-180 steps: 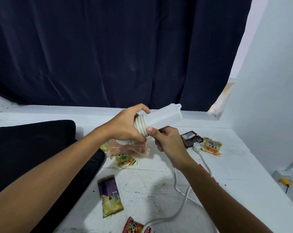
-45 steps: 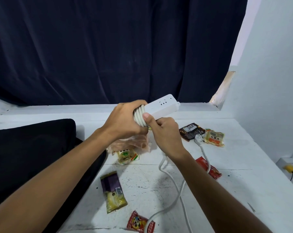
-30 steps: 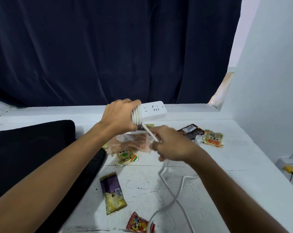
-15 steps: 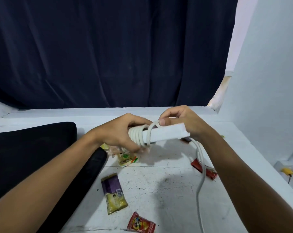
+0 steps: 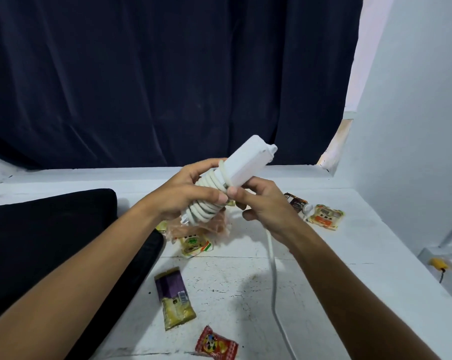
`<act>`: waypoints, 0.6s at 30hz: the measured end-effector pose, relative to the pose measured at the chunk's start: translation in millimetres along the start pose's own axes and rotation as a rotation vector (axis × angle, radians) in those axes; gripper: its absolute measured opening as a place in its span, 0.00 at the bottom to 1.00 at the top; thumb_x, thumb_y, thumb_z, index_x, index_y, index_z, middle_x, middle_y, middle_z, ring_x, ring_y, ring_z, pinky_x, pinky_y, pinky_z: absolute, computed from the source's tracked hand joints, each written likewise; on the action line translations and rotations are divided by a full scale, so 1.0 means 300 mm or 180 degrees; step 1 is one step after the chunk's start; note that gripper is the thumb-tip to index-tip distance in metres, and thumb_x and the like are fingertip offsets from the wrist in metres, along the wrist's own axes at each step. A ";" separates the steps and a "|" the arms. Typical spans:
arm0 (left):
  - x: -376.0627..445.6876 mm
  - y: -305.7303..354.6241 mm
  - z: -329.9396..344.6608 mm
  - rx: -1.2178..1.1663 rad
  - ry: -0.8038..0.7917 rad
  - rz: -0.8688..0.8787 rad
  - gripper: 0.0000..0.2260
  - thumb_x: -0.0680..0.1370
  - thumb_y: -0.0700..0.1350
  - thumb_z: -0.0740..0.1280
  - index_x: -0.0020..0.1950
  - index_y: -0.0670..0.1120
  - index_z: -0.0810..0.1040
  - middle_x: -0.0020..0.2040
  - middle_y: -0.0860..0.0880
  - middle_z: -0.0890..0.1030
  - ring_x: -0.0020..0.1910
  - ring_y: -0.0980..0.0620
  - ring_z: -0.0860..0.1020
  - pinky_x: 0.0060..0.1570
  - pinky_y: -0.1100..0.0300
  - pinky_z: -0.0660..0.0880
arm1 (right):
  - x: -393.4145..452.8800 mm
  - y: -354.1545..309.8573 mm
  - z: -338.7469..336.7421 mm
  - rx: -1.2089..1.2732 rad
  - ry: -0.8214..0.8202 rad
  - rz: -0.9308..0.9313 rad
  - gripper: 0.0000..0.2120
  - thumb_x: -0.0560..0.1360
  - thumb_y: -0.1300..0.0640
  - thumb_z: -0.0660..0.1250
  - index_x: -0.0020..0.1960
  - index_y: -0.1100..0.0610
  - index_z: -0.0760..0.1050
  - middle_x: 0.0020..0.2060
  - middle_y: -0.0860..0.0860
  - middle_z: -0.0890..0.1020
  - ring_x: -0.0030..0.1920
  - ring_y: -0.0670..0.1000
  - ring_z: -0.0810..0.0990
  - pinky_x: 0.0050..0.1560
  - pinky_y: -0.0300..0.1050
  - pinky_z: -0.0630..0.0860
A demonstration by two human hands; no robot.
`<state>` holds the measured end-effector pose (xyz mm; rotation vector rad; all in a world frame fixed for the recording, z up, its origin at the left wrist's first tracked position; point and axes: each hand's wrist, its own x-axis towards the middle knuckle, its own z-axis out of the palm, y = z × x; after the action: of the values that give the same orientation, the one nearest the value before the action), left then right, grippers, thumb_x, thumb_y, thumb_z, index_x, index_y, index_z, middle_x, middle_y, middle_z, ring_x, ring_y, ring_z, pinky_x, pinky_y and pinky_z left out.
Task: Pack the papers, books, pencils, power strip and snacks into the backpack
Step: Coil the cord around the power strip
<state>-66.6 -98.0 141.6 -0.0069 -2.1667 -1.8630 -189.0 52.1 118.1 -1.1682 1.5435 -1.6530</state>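
Note:
A white power strip [image 5: 248, 163] is held tilted above the table, its cord wound in several loops around its lower half. My left hand [image 5: 188, 194] grips the wound end. My right hand [image 5: 261, 203] pinches the cord beside the coils; the loose cord [image 5: 272, 268] hangs down from it and runs off the near edge. The black backpack [image 5: 45, 240] lies flat at the left. Snack packets lie scattered: a purple and yellow one [image 5: 174, 297], a red one [image 5: 217, 345], an orange one [image 5: 324, 216], a dark one [image 5: 295, 202], and a green-labelled one [image 5: 195, 244].
The white table [image 5: 336, 281] ends at a white wall on the right. A dark curtain [image 5: 167, 74] hangs behind it. The cord's plug [image 5: 308, 209] rests by the orange packet. A yellow object [image 5: 437, 263] sits on a low ledge at the far right.
My right hand has come down from over the strip to its near side, laying another loop of cord. The strip's free end has tipped upward. Less cord lies on the table.

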 end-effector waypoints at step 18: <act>0.013 -0.049 0.035 0.0191 0.0692 -0.0208 0.27 0.59 0.44 0.79 0.55 0.42 0.78 0.43 0.44 0.81 0.41 0.48 0.80 0.41 0.54 0.79 | 0.012 0.010 0.020 0.0180 0.0513 0.0139 0.12 0.73 0.50 0.71 0.38 0.59 0.79 0.24 0.46 0.71 0.26 0.45 0.64 0.25 0.36 0.61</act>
<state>-75.3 -90.8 127.1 0.2691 -2.0939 -1.7418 -185.6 45.7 115.6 -0.9858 1.5967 -1.7868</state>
